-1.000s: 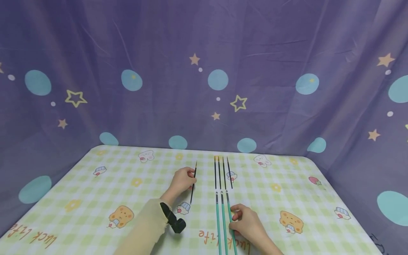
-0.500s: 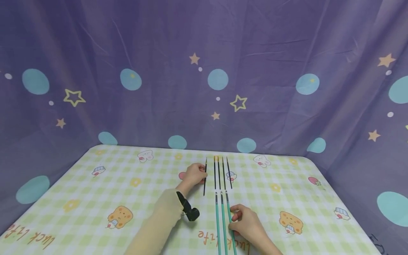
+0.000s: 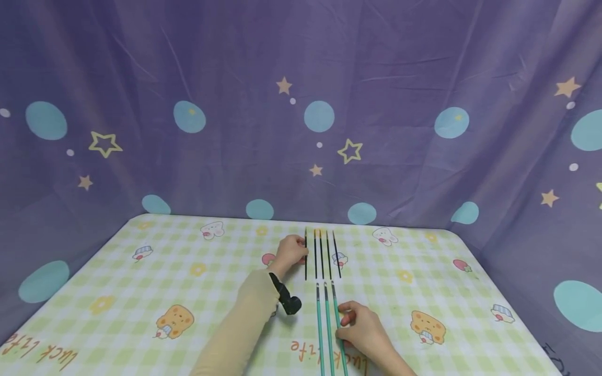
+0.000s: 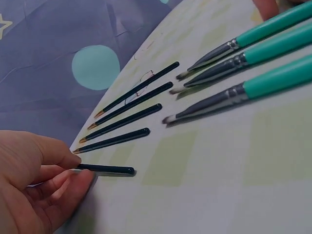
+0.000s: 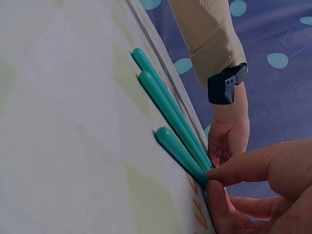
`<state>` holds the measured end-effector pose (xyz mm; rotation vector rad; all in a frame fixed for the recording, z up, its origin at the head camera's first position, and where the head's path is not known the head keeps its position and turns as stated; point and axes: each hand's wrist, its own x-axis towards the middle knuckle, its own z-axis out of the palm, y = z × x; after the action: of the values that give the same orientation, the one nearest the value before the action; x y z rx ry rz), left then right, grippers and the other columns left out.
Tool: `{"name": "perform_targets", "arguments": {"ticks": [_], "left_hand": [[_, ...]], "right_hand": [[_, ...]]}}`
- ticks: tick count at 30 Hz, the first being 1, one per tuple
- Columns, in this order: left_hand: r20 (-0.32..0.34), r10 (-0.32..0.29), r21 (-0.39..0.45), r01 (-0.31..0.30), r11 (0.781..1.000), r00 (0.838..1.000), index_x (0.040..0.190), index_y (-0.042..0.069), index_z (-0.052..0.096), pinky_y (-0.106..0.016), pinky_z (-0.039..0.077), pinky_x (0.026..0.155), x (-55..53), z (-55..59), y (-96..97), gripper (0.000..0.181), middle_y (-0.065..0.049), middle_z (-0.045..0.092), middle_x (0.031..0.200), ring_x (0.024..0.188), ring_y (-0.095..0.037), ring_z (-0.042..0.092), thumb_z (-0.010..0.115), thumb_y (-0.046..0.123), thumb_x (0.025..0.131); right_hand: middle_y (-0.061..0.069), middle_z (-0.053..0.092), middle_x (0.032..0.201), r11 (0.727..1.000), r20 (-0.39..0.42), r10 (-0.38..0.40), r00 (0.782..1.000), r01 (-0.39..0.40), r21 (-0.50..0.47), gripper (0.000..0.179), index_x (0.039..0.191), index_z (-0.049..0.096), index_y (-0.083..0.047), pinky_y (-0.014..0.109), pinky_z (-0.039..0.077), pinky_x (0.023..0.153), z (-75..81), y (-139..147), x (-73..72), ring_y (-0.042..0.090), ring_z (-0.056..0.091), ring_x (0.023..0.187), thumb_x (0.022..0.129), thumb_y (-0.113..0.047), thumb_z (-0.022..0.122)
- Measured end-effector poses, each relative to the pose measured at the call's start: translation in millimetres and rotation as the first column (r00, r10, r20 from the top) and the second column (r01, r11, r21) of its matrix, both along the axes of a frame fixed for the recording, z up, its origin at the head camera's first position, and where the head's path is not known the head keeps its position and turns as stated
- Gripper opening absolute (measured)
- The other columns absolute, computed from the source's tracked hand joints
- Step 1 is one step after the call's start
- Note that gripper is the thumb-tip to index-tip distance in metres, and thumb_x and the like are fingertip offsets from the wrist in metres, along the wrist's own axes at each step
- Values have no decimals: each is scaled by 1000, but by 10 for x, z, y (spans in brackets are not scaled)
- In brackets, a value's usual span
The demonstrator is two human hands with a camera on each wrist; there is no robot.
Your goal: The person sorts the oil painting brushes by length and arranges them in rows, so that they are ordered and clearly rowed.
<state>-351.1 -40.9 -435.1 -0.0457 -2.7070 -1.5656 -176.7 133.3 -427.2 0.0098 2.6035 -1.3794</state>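
My left hand (image 3: 289,252) pinches a thin black paintbrush (image 3: 306,270) at the far side of the table, left of a row of several similar black paintbrushes (image 3: 322,257). In the left wrist view, the rounded end of the pinched paintbrush (image 4: 114,169) sticks out past the fingertips, and the hand covers its bristle end. Nearer to me lie three thicker green-handled paintbrushes (image 3: 327,318), bristles pointing away. My right hand (image 3: 364,328) holds the rightmost one between thumb and fingers; its green handle (image 5: 179,152) shows in the right wrist view.
A green checked tablecloth (image 3: 226,292) with cartoon prints covers the table. Behind it hangs a purple curtain (image 3: 235,130) with stars and dots. A black wrist camera (image 3: 289,302) is strapped over the left sleeve.
My left hand has carried the black paintbrush rightward and away from me, up beside the row, and the brush now stands nearly parallel to it. The right hand has stayed on its green paintbrush.
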Motion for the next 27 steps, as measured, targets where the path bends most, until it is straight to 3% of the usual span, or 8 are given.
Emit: {"name": "perform_targets", "arguments": {"ticks": [11, 20, 27], "left_hand": [[-15, 17, -187, -19, 982, 1000, 107, -2, 62, -20, 49, 53, -6, 1, 69, 33, -8, 66, 78, 42, -7, 54, 62, 5, 75], [11, 1, -180, 1, 984, 1000, 111, -3, 60, -26, 52, 63, 18, 19, 50, 36, -8, 66, 72, 43, -8, 54, 61, 5, 77], [-7, -23, -183, 22, 983, 1000, 112, -3, 60, -30, 52, 73, 53, 36, 0, 36, -4, 61, 59, 44, -10, 57, 59, 6, 77]], "right_hand": [[2, 54, 75, 1000, -12, 5, 1000, -6, -11, 46, 110, 57, 2, 26, 51, 49, -12, -17, 23, 12, 50, 60, 66, -2, 68], [1, 53, 75, 1000, 3, 9, 1000, -9, -17, 45, 110, 57, 2, 26, 52, 51, -12, -20, 23, 12, 50, 61, 67, -3, 69], [2, 54, 75, 1000, 14, -3, 1000, 3, -16, 42, 109, 57, 2, 26, 52, 51, 7, -9, 12, 11, 52, 59, 69, -4, 68]]}}
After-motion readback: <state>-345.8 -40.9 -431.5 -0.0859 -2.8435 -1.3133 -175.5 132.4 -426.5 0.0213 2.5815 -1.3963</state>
